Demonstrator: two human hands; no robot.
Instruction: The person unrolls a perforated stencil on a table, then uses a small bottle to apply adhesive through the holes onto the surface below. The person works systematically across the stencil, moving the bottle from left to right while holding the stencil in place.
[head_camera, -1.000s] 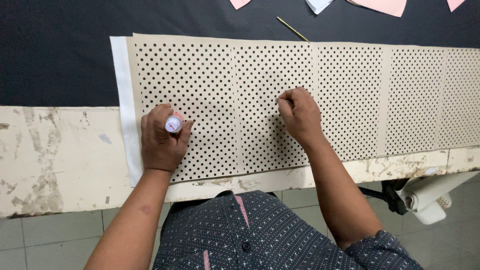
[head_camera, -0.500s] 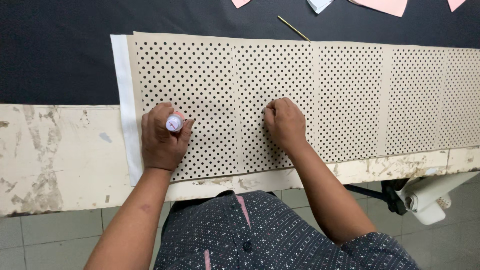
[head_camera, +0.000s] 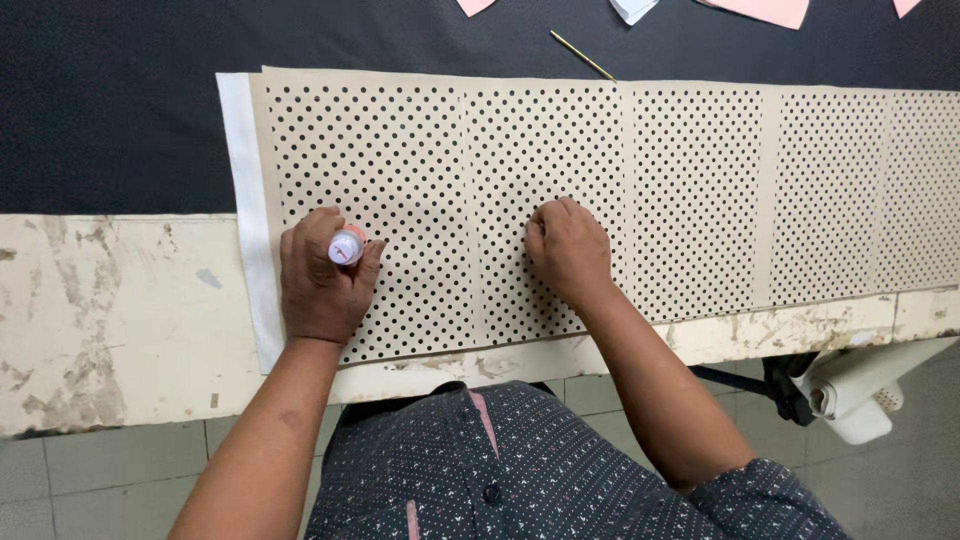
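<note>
Marking through perforated template: progress cannot be judged.
The long beige perforated paper template (head_camera: 600, 190) is lying flat over black fabric (head_camera: 120, 120) on the worn white tabletop (head_camera: 110, 310); the left hand (head_camera: 320, 285), fingers clenched, is pressing a small white-capped marker (head_camera: 346, 247) near its left end, while the right hand (head_camera: 568, 250), fingers curled, is bracing the sheet mid-panel. Marks beneath are hidden; the right end is cut off.

looks like a garment or textile workshop — a long cutting table (head_camera: 110, 320) with a worn, chipped, paint-scarred edge, covered with dark cloth (head_camera: 120, 110). spread across it, a long perforated tan pattern sheet (head_camera: 690, 190) over a white strip (head_camera: 245, 200). pink fabric offcuts (head_camera: 760, 10) at the far edge — plain tiled floor (head_camera: 60, 490) below.
</note>
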